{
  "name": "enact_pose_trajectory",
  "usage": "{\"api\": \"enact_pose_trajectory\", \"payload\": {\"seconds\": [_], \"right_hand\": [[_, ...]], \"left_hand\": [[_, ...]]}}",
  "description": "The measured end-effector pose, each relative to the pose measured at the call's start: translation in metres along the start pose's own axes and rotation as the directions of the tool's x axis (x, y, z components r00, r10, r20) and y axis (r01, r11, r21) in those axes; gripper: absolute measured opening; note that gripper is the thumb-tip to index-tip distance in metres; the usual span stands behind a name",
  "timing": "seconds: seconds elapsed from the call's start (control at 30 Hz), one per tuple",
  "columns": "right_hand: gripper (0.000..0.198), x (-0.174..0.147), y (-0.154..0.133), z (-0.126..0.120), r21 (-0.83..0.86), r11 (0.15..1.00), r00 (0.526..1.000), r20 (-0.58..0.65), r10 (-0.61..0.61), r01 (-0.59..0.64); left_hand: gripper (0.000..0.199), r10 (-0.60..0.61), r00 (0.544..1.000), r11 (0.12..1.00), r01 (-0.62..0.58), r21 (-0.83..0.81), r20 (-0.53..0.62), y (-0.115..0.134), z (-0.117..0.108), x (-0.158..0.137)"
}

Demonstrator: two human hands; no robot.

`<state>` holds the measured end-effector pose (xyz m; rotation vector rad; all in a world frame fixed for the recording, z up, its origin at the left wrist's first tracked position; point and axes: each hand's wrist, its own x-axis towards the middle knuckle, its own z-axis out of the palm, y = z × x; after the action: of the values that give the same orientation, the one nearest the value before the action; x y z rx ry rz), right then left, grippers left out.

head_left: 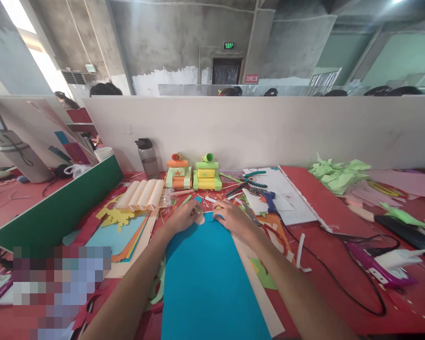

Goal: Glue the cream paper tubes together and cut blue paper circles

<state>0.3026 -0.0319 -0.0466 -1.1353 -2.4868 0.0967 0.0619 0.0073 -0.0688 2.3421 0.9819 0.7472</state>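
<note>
A large blue paper sheet (208,278) stretches from the near edge of view up to my hands. At its far left corner is my left hand (184,216), its fingers bent and pressed together on the paper. Beside those fingertips lies a small pale paper piece (200,218), partly covered. My right hand (233,217) grips the sheet's far right corner with curled fingers. A curved mark or cut shows in the blue paper between the hands. Just beyond them rests a small blue disc (198,199).
Two paper-roll models (207,173) stand behind the hands. Scissors (274,231), a glue gun (269,199) and pliers (255,179) lie to the right, with a trailing cable. Coloured paper sheets (109,241) and a green board (63,203) are left. A power strip (378,269) sits far right.
</note>
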Motion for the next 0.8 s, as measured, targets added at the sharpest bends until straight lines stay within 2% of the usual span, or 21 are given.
{"api": "enact_pose_trajectory", "payload": {"seconds": [0.13,0.23,0.33,0.43,0.5,0.63,0.8], "right_hand": [[0.018,0.0,0.003,0.002,0.041,0.999,0.999,0.039,-0.024,0.022],[0.016,0.0,0.001,0.001,0.157,0.98,0.993,0.036,0.116,-0.12],[0.011,0.001,-0.003,-0.003,0.376,0.885,0.958,0.024,0.287,-0.274],[0.014,0.002,-0.004,-0.003,0.534,0.765,0.918,0.061,0.391,-0.361],[0.017,0.003,-0.002,0.0,0.544,0.735,0.9,0.091,0.427,-0.404],[0.015,0.003,0.003,0.009,0.485,0.763,0.892,0.085,0.445,-0.427],[0.016,0.004,0.003,0.013,0.451,0.779,0.888,0.072,0.453,-0.434]], "left_hand": [[0.019,0.01,1.0,1.0,-0.011,0.017,0.027,-0.003,-0.002,-0.001],[0.016,0.015,0.999,1.0,-0.016,0.017,0.047,-0.001,-0.004,-0.002],[0.017,0.0,0.998,1.0,-0.002,0.029,0.061,0.003,-0.006,-0.002],[0.017,-0.012,0.998,0.998,0.008,0.067,0.063,0.009,-0.008,-0.003],[0.019,0.005,0.998,0.992,-0.014,0.128,0.07,0.016,-0.009,-0.005],[0.027,0.071,0.982,0.96,-0.114,0.254,0.172,0.033,-0.012,-0.009],[0.028,0.078,0.95,0.95,-0.163,0.266,0.304,0.039,-0.012,-0.012]]}}
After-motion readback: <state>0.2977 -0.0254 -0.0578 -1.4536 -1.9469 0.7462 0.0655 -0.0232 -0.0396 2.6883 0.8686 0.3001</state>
